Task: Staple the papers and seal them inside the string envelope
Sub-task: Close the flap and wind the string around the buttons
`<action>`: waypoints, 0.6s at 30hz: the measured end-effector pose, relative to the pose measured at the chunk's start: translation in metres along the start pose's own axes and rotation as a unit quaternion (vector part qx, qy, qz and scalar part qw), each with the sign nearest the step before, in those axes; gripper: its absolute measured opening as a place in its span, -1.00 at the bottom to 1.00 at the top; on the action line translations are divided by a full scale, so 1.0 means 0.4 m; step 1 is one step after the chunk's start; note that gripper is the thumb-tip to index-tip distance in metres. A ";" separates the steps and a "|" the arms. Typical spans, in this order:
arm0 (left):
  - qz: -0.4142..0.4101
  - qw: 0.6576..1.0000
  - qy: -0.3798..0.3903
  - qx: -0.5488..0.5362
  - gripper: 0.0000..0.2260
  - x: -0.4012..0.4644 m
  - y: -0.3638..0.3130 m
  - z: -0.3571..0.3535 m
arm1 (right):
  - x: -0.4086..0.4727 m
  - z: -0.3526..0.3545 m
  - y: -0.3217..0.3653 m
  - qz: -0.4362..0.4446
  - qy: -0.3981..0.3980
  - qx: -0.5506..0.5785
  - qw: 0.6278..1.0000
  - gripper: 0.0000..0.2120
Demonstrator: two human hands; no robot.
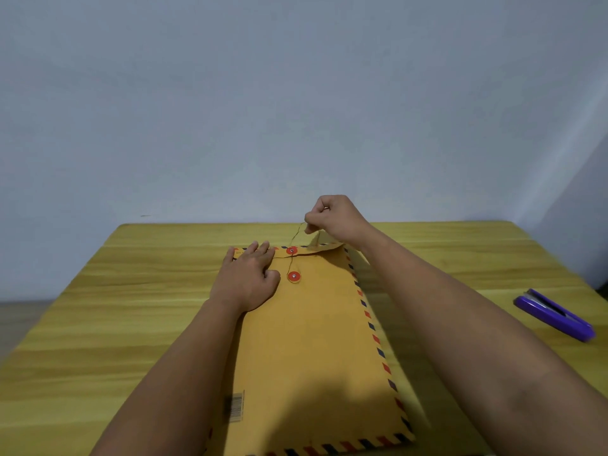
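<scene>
Wooden table, envelope lengthwise, flap far end, hands there

A yellowish wood-grain table is seen set against a pale wall, its far edge running straight across the view. A large brown kraft-paper string envelope with a red-and-blue striped border is laid flat near the table's middle, flap end pointing away, with two red closure discs visible near that end. A purple plastic stapler is laid well apart on the table's right side.
</scene>
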State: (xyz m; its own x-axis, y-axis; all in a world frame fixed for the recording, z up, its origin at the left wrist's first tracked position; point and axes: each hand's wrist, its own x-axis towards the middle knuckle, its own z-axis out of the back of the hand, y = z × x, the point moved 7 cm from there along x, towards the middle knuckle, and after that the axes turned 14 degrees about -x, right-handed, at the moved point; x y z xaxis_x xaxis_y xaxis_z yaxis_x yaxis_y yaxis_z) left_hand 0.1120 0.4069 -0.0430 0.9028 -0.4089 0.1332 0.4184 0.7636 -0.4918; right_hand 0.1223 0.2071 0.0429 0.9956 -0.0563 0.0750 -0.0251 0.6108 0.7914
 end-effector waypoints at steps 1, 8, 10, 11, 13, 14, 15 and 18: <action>0.002 1.000 0.001 0.001 -0.35 0.000 0.001 0.000 | -0.007 0.006 -0.004 -0.010 -0.001 0.006 1.000 -0.91; 0.007 1.000 0.001 0.004 -0.35 -0.003 -0.002 0.001 | -0.046 0.021 -0.027 -0.069 0.076 0.123 0.987 -0.94; 0.007 1.000 0.002 0.005 -0.35 -0.004 -0.001 0.001 | -0.051 0.026 -0.016 -0.069 0.077 0.162 0.981 -0.91; 0.008 1.000 0.002 0.003 -0.35 -0.004 0.000 0.001 | -0.049 0.035 -0.011 -0.065 0.062 0.182 0.979 -0.89; 0.008 1.000 0.001 0.002 -0.36 -0.003 0.000 0.001 | -0.048 0.053 0.002 -0.052 0.027 0.238 0.970 -0.88; 0.008 1.000 0.000 0.002 -0.36 -0.003 0.000 0.001 | -0.048 0.054 0.008 -0.049 0.022 0.291 0.955 -0.87; 0.008 1.000 0.000 0.003 -0.36 -0.002 0.001 0.001 | -0.047 0.048 0.013 -0.051 0.027 0.356 0.933 -0.86; 0.009 1.000 0.002 0.004 -0.35 -0.002 -0.001 0.001 | -0.056 0.021 0.017 -0.087 0.050 0.410 0.906 -0.80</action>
State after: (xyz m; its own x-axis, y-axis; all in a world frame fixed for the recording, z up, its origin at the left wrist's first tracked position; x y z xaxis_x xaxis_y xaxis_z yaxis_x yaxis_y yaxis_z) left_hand 0.1113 0.4072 -0.0427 0.9100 -0.3967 0.1207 0.4025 0.7755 -0.4864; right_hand 0.0990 0.2060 0.0517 0.9930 0.0020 -0.1182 0.1163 -0.1960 0.9737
